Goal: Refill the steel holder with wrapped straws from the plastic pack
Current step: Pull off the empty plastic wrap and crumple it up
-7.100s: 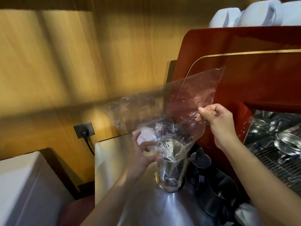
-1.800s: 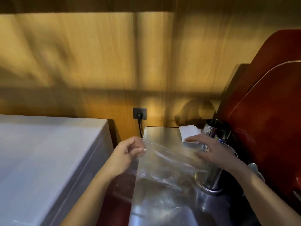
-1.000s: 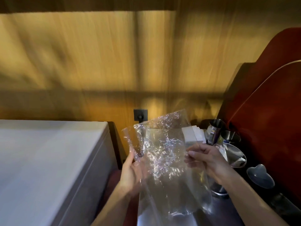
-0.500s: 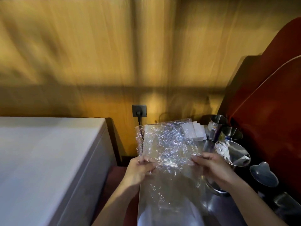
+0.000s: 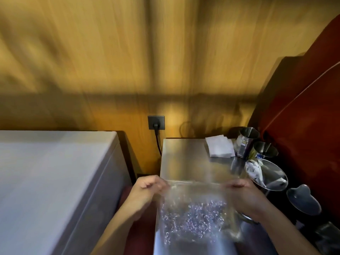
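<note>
both hands (image 5: 150,190) (image 5: 244,195) pinch pack (image 5: 193,214) edges; pack looks empty, crumpled. holder (image 5: 266,174) has wrapped straws (image 5: 254,171) inside. refill likely done; pack disposal left.

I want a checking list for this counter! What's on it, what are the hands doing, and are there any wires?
Surface: shiny steel counter, mostly bare.
Job's things: crinkled clear plastic pack, looks empty; wide steel holder holding white wrapped items.
Clutter: white napkin stack; two small steel cups; dark heart-shaped dish.
Hands: left hand and right hand pinch the pack's top edge.
Cables: black cord plugged into the grey wall socket.
Surroundings: wood-panelled wall; white cabinet top; red machine panel.
</note>
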Available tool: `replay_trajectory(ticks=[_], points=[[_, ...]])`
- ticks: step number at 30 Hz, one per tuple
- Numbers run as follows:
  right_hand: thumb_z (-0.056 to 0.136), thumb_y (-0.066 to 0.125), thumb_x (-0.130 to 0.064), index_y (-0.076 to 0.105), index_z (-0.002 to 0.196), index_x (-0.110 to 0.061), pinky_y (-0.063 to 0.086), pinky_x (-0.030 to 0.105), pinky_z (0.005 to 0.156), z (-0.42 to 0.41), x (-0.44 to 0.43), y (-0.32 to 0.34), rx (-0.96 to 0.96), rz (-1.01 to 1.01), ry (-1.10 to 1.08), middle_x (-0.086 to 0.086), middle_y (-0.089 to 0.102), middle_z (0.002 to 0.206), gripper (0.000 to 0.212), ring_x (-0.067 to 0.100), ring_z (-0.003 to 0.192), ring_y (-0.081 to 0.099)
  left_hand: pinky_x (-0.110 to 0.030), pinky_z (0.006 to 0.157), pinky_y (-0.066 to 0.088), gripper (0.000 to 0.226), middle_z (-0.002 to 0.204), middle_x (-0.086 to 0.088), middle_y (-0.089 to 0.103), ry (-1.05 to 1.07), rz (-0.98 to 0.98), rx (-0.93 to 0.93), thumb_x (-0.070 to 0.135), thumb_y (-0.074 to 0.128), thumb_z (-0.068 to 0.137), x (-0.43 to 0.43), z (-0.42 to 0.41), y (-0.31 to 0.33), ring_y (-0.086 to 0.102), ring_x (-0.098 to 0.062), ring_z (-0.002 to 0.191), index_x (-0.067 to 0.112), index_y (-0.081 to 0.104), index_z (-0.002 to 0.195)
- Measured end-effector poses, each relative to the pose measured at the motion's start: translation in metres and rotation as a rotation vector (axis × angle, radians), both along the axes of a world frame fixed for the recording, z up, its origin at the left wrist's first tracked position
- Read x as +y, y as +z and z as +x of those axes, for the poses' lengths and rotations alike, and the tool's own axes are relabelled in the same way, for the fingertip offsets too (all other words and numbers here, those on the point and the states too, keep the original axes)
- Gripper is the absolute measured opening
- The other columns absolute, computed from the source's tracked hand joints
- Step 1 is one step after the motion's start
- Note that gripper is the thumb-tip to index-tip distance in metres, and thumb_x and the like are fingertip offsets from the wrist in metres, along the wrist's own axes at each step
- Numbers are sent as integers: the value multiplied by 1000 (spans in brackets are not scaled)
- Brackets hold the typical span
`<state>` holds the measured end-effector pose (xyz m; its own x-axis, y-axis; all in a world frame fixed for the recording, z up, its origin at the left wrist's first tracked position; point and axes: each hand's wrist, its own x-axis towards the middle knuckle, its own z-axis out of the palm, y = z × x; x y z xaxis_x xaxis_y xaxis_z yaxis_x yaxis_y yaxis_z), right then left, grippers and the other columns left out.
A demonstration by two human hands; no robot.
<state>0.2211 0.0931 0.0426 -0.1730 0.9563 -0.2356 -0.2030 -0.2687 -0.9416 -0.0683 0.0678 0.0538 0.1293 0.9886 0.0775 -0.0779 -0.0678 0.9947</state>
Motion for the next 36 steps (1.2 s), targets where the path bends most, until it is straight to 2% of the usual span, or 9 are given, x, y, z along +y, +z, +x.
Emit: replay_trajectory(ticks=[5, 8, 11, 13, 15, 19, 22, 28, 36], points=[[63, 46, 10, 66, 49, -2, 43, 21, 51, -10, 4, -7, 82, -4, 9, 10, 66, 53, 26, 16, 55, 59, -19, 52, 46, 34, 66, -8, 66, 70, -53, -33, -22, 45, 65, 5, -2, -10, 59, -18, 63, 4, 62, 51], [68, 58, -9, 69, 67, -5, 40, 24, 51, -14, 9, -13, 76, -71, 83, 6, 66, 62, 12, 15, 54, 56, -23, 47, 51, 12, 71, -10, 66, 140, -218, -215, 9, 52, 85, 10, -7, -14, 65, -18, 59, 3, 63, 85], [66, 68, 3, 65, 87, -7, 45, 29, 56, -22, 15, -16, -3, -77, 98, 12, 62, 85, 23, 22, 67, 55, -24, 39, 50, 38, 61, -12, 65, 91, -573, -488, 41, 48, 87, 11, -11, -22, 63, -21, 48, 4, 56, 85], [69, 63, 18, 59, 98, -8, 48, 29, 60, -28, 18, -15, -160, -9, 105, 14, 56, 102, 39, 21, 77, 52, -35, 53, 55, 54, 86, -19, 70, -22, -677, -442, 54, 51, 84, 11, -12, -32, 68, -32, 71, 2, 60, 99], [71, 56, 22, 58, 101, -15, 45, 27, 59, -34, 24, -10, -351, 66, 154, 12, 52, 106, 47, 17, 79, 49, -41, 67, 55, 56, 107, -18, 66, -132, -700, -298, 50, 61, 78, 10, -11, -41, 64, -35, 92, 5, 62, 112], [77, 47, 17, 54, 116, -25, 45, 17, 60, -49, 49, 8, -641, 211, 444, 4, 49, 106, 58, 12, 85, 50, -24, 54, 52, 33, 101, -8, 70, -313, -698, 13, 34, 73, 71, 7, 2, -46, 65, -15, 69, 14, 68, 97], [77, 46, 12, 52, 123, -22, 42, 5, 58, -67, 66, 15, -779, 344, 648, -14, 49, 101, 58, -2, 79, 48, -37, 74, 52, 40, 94, -12, 70, -310, -583, 179, 25, 79, 69, 9, 22, -56, 64, -23, 83, 10, 65, 103], [79, 63, -6, 42, 131, -24, 46, 16, 70, -82, 90, 4, -822, 346, 697, -5, 49, 100, 59, 10, 84, 52, -29, 51, 54, 12, 65, -7, 69, -2, -519, -18, -10, 67, 74, 22, 45, -64, 63, -20, 57, 2, 66, 73], [73, 71, -8, 45, 128, -18, 48, 19, 72, -65, 99, -36, -650, 166, 263, 1, 50, 116, 61, 8, 92, 49, -52, 83, 54, 28, 104, -26, 67, 282, -530, -20, -3, 66, 79, 55, 36, -80, 65, -36, 91, -2, 59, 106]])
